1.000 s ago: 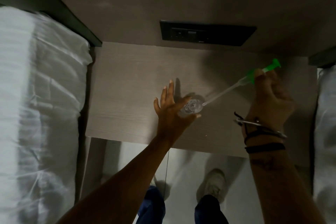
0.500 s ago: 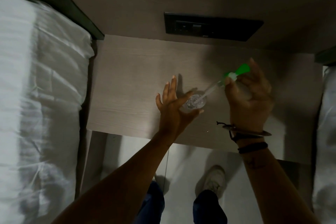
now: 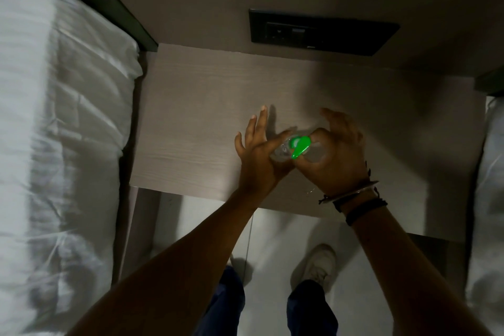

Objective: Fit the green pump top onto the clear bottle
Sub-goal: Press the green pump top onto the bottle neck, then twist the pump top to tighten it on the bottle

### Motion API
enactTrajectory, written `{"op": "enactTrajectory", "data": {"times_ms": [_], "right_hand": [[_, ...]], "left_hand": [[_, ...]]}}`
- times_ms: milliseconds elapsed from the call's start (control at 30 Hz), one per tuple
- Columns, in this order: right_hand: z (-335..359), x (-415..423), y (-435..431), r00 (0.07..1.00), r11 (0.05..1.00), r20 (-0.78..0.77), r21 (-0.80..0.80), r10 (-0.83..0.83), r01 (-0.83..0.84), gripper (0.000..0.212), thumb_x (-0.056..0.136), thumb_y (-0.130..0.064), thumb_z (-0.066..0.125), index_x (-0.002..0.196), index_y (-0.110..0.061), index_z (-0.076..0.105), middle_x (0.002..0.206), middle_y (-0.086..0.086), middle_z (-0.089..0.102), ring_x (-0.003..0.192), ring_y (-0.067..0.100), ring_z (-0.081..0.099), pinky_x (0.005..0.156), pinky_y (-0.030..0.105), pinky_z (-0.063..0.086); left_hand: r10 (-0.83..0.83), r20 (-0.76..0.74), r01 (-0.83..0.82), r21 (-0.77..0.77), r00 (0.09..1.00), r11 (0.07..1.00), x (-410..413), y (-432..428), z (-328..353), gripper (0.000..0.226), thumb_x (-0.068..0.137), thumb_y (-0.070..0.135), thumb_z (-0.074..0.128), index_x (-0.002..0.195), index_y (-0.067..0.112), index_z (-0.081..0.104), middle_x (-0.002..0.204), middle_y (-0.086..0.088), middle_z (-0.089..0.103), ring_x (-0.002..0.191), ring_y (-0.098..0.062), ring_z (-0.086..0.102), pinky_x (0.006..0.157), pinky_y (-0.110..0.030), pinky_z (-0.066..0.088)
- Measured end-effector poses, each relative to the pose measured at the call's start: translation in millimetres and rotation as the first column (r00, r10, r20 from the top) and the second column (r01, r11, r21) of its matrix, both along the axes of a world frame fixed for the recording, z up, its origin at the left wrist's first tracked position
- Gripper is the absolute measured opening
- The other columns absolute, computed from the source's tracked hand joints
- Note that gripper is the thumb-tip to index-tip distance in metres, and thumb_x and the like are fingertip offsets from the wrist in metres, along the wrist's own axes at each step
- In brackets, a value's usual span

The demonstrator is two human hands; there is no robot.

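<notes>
The clear bottle [image 3: 281, 151] stands on the wooden bedside table [image 3: 196, 128], seen from above. My left hand [image 3: 259, 155] grips its left side between thumb and forefinger, the other fingers spread upward. The green pump top [image 3: 300, 146] sits over the bottle's mouth, its spout pointing toward me. My right hand [image 3: 338, 155] is closed around the pump top's collar from the right, with the outer fingers lifted. The pump's tube is no longer visible; most of the bottle's body is hidden by both hands.
White bedding [image 3: 60, 144] lies along the left, and more bedding [image 3: 488, 199] at the right edge. A black socket panel [image 3: 321, 31] is set in the wall behind the table. Below the table's front edge are the floor and my shoes [image 3: 319, 264].
My right hand has carried the pump top leftward and down from a slanted position; the tube has gone into the bottle and the green head now rests at the mouth. My left hand stays on the bottle.
</notes>
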State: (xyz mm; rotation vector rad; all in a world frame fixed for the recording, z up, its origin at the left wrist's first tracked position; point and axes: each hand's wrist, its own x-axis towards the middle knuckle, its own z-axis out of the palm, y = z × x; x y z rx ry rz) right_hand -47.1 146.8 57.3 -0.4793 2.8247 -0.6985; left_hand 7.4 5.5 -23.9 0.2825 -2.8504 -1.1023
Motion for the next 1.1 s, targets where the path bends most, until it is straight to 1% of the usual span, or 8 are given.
{"op": "enactTrajectory", "data": {"times_ms": [167,333,500,667,733,833,1000,1100], "right_hand": [[-10,0,3,0.995,0.989,0.085,-0.142,0.043,-0.031,0.077,0.074,-0.041,0.072,0.141,-0.022,0.038,0.156,0.016,0.024,0.140,0.041,0.024,0.109,0.060,0.024],[-10,-6,-1,0.998,0.988,0.004,-0.144,0.055,-0.054,0.035,0.073,-0.027,0.076,0.105,-0.015,0.069,0.146,0.007,0.046,0.137,0.036,0.033,0.106,0.061,0.028],[-14,-8,-2,0.993,0.993,0.117,-0.117,0.018,-0.004,0.095,0.054,-0.053,0.086,0.134,-0.023,0.045,0.158,0.014,0.019,0.143,0.038,0.015,0.111,0.058,0.016],[-13,-7,-1,0.992,0.975,0.015,-0.192,0.122,-0.117,0.034,0.068,-0.032,0.070,0.101,-0.022,0.070,0.151,0.006,0.039,0.142,0.038,0.023,0.104,0.073,0.021],[-15,-11,-5,0.996,0.991,-0.019,-0.094,0.092,-0.094,0.043,0.063,-0.046,0.076,0.093,-0.016,0.069,0.151,0.006,0.038,0.143,0.036,0.022,0.107,0.072,0.017],[-21,-10,-4,0.995,0.994,0.019,-0.056,0.098,-0.097,0.077,0.057,-0.059,0.080,0.119,-0.019,0.058,0.158,0.014,0.020,0.145,0.038,0.012,0.111,0.070,0.009],[-20,-4,0,0.998,0.982,-0.007,-0.179,0.056,-0.056,0.033,0.068,-0.042,0.072,0.093,-0.021,0.071,0.154,0.001,0.034,0.144,0.031,0.018,0.108,0.070,0.017],[-24,-3,-9,1.000,0.991,0.003,-0.137,0.000,0.001,0.060,0.058,-0.057,0.078,0.101,-0.016,0.067,0.156,0.005,0.030,0.144,0.031,0.019,0.110,0.066,0.019]], "left_hand": [[0.000,0.002,0.000,0.007,1.000,1.000,-3,-4,2,0.058,0.075,0.065,0.064,0.120,0.029,0.066,0.160,-0.014,0.021,0.147,-0.032,0.014,0.112,-0.062,0.009],[0.018,0.030,-0.019,0.036,0.999,0.999,-4,-5,5,0.046,0.077,0.058,0.069,0.106,0.023,0.072,0.161,-0.012,0.021,0.148,-0.030,0.013,0.113,-0.060,0.005],[-0.029,-0.005,0.029,-0.009,1.000,1.000,1,-5,4,0.056,0.077,0.059,0.062,0.121,0.024,0.066,0.160,-0.017,0.019,0.147,-0.036,0.012,0.112,-0.066,0.010],[-0.002,0.027,0.002,-0.010,1.000,1.000,-4,-6,2,0.050,0.077,0.058,0.070,0.118,0.029,0.068,0.162,-0.012,0.015,0.149,-0.027,0.002,0.113,-0.062,0.004],[-0.016,0.019,0.016,-0.012,1.000,1.000,-4,-7,2,0.056,0.078,0.065,0.062,0.122,0.031,0.065,0.162,-0.013,0.013,0.148,-0.026,-0.002,0.113,-0.062,0.001],[-0.034,0.008,0.035,-0.036,0.999,0.999,-3,-8,3,0.057,0.077,0.064,0.059,0.124,0.032,0.063,0.161,-0.016,0.014,0.148,-0.033,-0.002,0.113,-0.066,0.001],[-0.055,-0.006,0.055,-0.018,0.998,0.998,-6,-10,3,0.053,0.077,0.063,0.062,0.122,0.036,0.064,0.162,-0.014,0.012,0.149,-0.032,-0.004,0.113,-0.063,-0.004],[-0.061,-0.019,0.060,-0.041,0.998,0.997,-6,-11,2,0.051,0.079,0.062,0.059,0.123,0.037,0.062,0.162,-0.016,0.013,0.148,-0.035,-0.003,0.112,-0.065,-0.003]]}}
